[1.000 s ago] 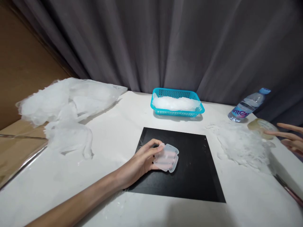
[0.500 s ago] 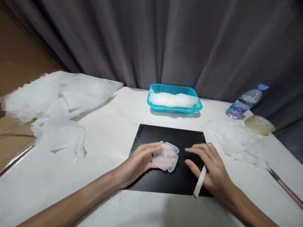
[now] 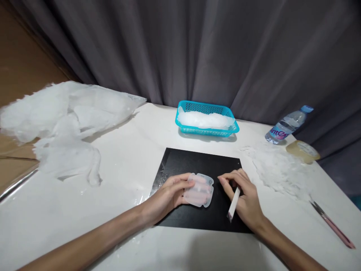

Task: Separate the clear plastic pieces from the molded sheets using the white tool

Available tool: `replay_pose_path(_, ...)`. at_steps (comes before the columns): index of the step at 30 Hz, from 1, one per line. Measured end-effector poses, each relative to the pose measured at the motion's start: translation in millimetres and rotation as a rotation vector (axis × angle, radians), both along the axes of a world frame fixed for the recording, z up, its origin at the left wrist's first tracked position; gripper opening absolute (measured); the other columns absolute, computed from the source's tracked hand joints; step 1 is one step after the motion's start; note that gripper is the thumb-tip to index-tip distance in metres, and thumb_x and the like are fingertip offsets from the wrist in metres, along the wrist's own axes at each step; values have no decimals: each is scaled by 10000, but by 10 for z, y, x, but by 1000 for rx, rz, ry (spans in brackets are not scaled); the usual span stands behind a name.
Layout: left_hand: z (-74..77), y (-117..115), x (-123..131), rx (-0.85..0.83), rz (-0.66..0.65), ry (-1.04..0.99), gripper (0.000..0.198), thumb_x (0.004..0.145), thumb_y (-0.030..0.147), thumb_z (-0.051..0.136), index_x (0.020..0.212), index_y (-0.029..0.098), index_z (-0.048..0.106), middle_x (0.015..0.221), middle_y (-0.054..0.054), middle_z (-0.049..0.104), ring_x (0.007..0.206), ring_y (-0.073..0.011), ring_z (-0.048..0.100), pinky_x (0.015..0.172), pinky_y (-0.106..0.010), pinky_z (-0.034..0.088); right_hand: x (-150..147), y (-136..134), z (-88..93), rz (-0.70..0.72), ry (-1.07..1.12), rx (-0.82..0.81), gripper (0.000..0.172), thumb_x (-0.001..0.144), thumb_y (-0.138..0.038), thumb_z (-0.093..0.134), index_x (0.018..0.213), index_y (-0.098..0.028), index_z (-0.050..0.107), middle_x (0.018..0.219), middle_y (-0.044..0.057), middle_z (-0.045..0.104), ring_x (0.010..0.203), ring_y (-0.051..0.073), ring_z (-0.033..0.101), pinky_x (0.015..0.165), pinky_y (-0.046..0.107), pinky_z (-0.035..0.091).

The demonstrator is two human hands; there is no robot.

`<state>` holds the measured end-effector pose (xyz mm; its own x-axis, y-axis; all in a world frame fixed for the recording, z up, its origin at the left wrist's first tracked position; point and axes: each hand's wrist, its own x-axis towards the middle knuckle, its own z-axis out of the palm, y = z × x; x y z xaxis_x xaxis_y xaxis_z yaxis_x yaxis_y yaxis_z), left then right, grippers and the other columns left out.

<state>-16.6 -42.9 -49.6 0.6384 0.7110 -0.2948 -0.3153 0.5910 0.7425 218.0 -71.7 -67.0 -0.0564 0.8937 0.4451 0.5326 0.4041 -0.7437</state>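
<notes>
Left of the left hand [image 3: 170, 192], white fluffy fibre [image 3: 56, 113] is lying on the desk [image 3: 126, 158]. Over the black mat [image 3: 208, 160], that hand is grasping a translucent plastic piece [image 3: 199, 192], while beyond it a turquoise basket [image 3: 207, 132] is holding similar fibre. The right hand [image 3: 244, 194], having come in from the far right, is bringing thumb and forefinger together beside the piece and gripping a slim white stick [image 3: 233, 205], so both hands are probably now working together; pink tweezers [image 3: 332, 224] are lying to its right
</notes>
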Motion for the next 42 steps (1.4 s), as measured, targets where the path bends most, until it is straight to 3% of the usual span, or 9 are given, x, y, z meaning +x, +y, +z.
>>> replay_pose_path(9,3,-31,28,-24,10,-21,298,995,296,638,1177,91,753,1158,-200,769,1058,-312,757,1005,-441,559,-45,-57,-17,178,-69,27,90,980,-168,655,939,-234,701,765,-2,638,782,178,496,728,337,425)
replay_pose_path(14,-1,-7,11,-140,-86,-89,667,1038,618,410,1279,64,692,1184,-247,749,1083,-351,744,1004,-504,545,-27,-42,-18,187,-97,68,115,985,-154,633,933,-222,710,776,11,645,774,181,494,720,347,425)
replay_pose_path(20,57,37,-32,-175,-60,-127,860,1000,741,308,1350,24,627,1248,-288,714,1145,-381,712,1048,-549,495,18,-19,-82,83,-202,87,168,1034,-162,535,956,-209,677,782,27,644,780,201,466,704,352,417)
replay_pose_path(26,64,65,-75,-168,-61,-165,883,992,752,306,1473,44,523,1306,-295,684,1252,-410,646,1095,-599,423,71,-10,-103,-2,-414,-4,212,1064,-251,489,938,-217,656,856,46,649,824,232,460,779,399,396)
replay_pose_path(30,97,104,-110,-192,-55,-214,906,972,778,324,1496,61,503,1401,-291,623,1318,-442,585,1119,-662,371,80,-6,-119,5,-419,-30,144,1053,-262,521,965,-221,628,843,38,632,842,233,473,786,393,406)
replay_pose_path(34,164,146,-180,-261,-52,-285,949,939,823,328,1549,105,446,1562,-256,478,1445,-490,426,1120,-724,332,68,12,-134,10,-393,-49,151,1053,-259,513,944,-225,611,774,31,579,806,230,486,747,382,427)
replay_pose_path(37,182,153,-244,-241,-54,-325,980,924,844,318,1572,116,414,1604,-245,422,1502,-480,338,1140,-722,311,40,28,-153,14,-366,-52,160,1050,-238,499,926,-235,600,764,29,565,783,225,505,715,372,445)
replay_pose_path(40,221,224,-288,-152,-34,-319,974,916,838,365,1564,113,429,1574,-253,463,1494,-453,373,1177,-680,297,-2,49,-187,18,-334,-45,169,1044,-215,494,905,-247,585,750,22,550,750,216,527,690,356,464)
replay_pose_path(42,325,380,-278,-58,14,-248,907,922,789,452,1550,134,449,1541,-246,509,1468,-436,425,1188,-650,306,-27,63,-211,18,-309,-31,172,1038,-200,494,893,-251,573,751,19,555,735,211,541,678,343,473)
